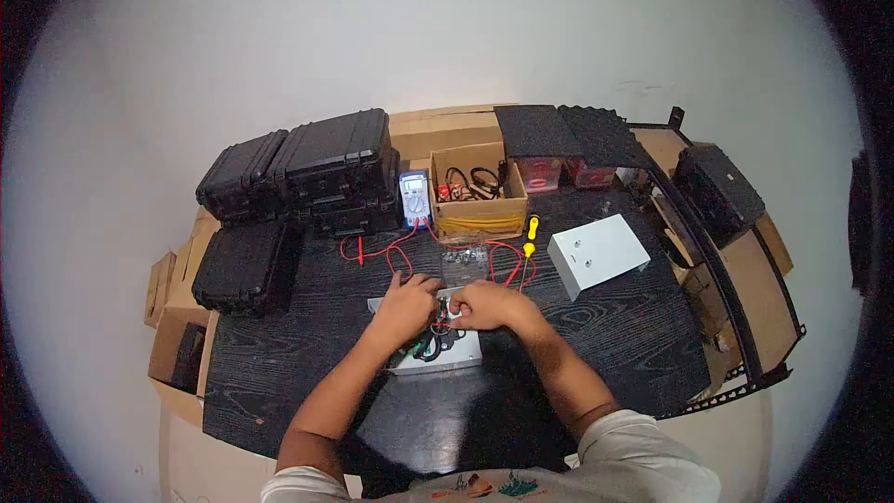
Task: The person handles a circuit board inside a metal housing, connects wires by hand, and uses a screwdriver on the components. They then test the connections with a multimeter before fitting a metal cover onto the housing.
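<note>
A white metal tray (456, 360) lies on the dark table in front of me, with black cables (429, 350), a green part (415, 351) and thin red wires in it. My left hand (407, 305) is over its left rear part, fingers bent down and closed among the wiring. On the right side, my right hand (486, 305) has thumb and fingers pinched together close to a red wire. What either hand grips is too small and too covered to make out. The two hands almost meet at the tray's rear edge.
Behind the tray lies a clear box of small parts (465, 263). A blue multimeter (415, 198) with red leads, a carton of cables (480, 220), yellow screwdrivers (530, 250) and a white metal cover (601, 256) surround it. Black cases (335, 158) stand left; a metal-framed shelf (717, 261) stands right.
</note>
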`<state>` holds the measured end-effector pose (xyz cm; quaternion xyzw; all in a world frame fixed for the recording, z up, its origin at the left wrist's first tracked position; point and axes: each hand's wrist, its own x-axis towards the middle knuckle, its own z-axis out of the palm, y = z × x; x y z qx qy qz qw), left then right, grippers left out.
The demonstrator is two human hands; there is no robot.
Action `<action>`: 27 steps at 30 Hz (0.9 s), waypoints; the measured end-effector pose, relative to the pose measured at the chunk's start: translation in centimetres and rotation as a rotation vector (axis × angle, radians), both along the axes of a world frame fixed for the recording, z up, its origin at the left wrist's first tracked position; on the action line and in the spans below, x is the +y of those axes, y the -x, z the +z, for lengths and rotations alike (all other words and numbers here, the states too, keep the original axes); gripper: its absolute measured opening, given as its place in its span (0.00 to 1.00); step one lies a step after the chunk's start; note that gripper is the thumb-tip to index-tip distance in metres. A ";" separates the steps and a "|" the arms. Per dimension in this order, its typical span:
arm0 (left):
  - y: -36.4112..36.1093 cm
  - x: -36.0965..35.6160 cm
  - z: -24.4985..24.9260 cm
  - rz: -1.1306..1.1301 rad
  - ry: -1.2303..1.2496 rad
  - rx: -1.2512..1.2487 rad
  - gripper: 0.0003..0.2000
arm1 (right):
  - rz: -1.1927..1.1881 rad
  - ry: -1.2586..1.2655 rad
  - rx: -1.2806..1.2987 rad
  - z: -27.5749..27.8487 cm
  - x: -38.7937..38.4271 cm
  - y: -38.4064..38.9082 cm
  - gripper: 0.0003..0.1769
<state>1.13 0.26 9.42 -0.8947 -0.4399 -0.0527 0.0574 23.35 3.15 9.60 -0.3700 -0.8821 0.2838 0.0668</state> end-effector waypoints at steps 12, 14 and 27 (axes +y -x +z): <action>2.0 -1.4 1.2 -0.031 0.240 -0.153 0.16 | 0.042 -0.036 -0.208 -2.1 -0.7 1.7 0.30; 2.4 -1.8 1.1 -0.002 0.330 -0.195 0.22 | 0.026 -0.056 -0.211 -2.1 -0.9 2.0 0.30; 2.8 -3.5 2.0 -0.034 0.351 -0.201 0.52 | -0.021 -0.009 -0.199 -0.4 -1.7 1.9 0.27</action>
